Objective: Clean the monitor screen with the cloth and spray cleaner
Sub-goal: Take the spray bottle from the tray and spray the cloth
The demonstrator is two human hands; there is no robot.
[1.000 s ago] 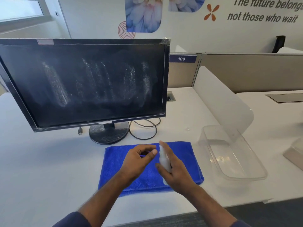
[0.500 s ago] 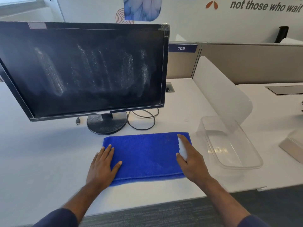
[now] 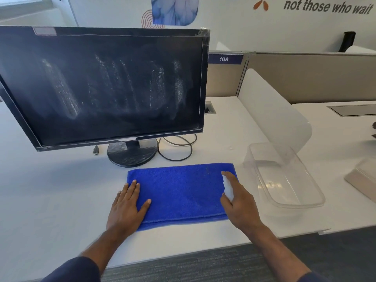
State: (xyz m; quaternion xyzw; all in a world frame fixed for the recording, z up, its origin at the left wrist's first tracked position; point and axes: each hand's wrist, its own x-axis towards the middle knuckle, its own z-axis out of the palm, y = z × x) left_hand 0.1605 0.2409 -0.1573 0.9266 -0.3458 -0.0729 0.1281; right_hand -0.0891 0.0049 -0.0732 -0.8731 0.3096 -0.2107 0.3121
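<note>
the black flat monitor [image 3: 101,88] stands on the white desk [image 3: 50,190], its dark screen streaked with whitish smears. in front of its round base lies a folded blue microfibre cloth [image 3: 179,192]. the left hand [image 3: 127,208] rests flat on the cloth's left end, fingers straight and together. the right hand [image 3: 240,206] grips a small white spray bottle [image 3: 227,189] over the cloth's right end.

An office: desk [image 3: 234,123], partition [image 3: 305,76] numbered 109, monitor [image 3: 105,86].
</note>
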